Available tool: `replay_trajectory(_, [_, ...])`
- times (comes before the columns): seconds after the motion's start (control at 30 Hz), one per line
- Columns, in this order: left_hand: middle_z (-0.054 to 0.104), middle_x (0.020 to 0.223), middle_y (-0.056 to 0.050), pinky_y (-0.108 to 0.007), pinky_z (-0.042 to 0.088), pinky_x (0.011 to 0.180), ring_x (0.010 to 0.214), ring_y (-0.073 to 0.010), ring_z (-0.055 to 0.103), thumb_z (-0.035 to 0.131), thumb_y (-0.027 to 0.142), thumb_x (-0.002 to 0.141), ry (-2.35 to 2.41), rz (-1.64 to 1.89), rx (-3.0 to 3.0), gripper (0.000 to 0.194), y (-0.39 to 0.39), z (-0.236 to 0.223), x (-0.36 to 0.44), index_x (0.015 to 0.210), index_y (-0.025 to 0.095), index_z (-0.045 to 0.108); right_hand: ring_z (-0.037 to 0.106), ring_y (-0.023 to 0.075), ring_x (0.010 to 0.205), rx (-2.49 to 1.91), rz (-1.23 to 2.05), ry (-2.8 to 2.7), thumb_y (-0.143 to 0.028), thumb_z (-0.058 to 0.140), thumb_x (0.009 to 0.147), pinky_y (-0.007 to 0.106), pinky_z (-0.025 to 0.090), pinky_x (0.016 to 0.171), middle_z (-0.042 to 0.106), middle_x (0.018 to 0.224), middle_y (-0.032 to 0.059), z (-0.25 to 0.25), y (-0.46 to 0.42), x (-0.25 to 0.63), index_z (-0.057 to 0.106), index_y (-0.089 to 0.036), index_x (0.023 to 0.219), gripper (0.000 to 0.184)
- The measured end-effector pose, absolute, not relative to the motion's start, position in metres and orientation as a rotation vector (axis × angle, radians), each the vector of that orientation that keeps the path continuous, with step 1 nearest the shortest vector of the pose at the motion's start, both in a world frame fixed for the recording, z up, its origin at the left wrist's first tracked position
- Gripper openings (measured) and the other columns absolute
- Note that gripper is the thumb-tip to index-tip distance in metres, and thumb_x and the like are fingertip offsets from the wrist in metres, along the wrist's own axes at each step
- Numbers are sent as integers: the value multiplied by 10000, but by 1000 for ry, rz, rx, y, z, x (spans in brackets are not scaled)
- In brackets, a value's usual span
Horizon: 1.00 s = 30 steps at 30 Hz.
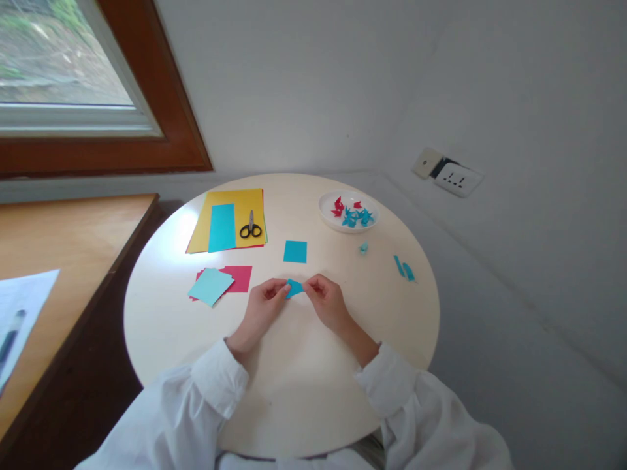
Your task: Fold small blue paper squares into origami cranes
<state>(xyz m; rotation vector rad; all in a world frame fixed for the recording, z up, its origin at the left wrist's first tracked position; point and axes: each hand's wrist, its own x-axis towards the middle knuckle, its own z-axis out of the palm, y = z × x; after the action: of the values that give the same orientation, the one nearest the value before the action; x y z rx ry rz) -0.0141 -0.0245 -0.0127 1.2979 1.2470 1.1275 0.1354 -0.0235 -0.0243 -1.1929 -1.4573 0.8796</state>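
- The fingers (283,288) of the left hand (259,312) and those of the right hand (327,301) were pressed together in a pinch on a small blue paper piece (294,288), one hand at each end, just above the middle of the round bench (304,391).
- By my judgement a fold was being made; it would have gone best with edges lined up before any crease was pressed, and with the pinch kept light so the thin paper did not tear.
- Yellow sheets (230,199) lay at eleven o'clock from the hands, carrying a blue strip (222,227) and black scissors (251,226).
- A pale blue square on red paper (240,279) sat at nine o'clock, near the left hand.
- A white dish (327,210) at one o'clock held small red and blue folded figures; their exact shape was too small to tell.
- A blue square (294,251) lay at twelve o'clock, just beyond the fingertips.
- Blue scraps (404,268) rested at two o'clock, well apart from the hands.
- The crease itself was hidden between the fingertips, and the near rim of the bench was covered by white sleeves.
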Motion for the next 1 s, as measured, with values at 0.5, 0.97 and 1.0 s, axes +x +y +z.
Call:
replay_trajectory(0.5, [624,611,-23,-218,417,535,572,-120,547,624,357,672,1239,1091,1287,228,-26,-11,-12,661,130,634,503,128,595,-1230,836,-1471,-310,534,750,251,404,578,574,610,1,-24,-24,136,545,-182,618,184])
replay_trajectory(0.97, [615,571,2,-213,425,498,530,-116,562,668,369,634,1224,1131,1258,265,-25,-11,-13,755,140,613,441,109,562,-1213,924,-1582,-346,508,771,227,355,532,528,574,-16,-25,-23,137,566,-172,621,237])
replay_trajectory(1.0, [621,577,1,-216,432,508,539,-119,570,669,371,636,1215,1136,1249,274,-25,-10,-13,773,141,609,431,107,557,-1215,915,-1584,-347,507,773,226,347,523,520,566,-19,-25,-23,137,561,-173,612,243])
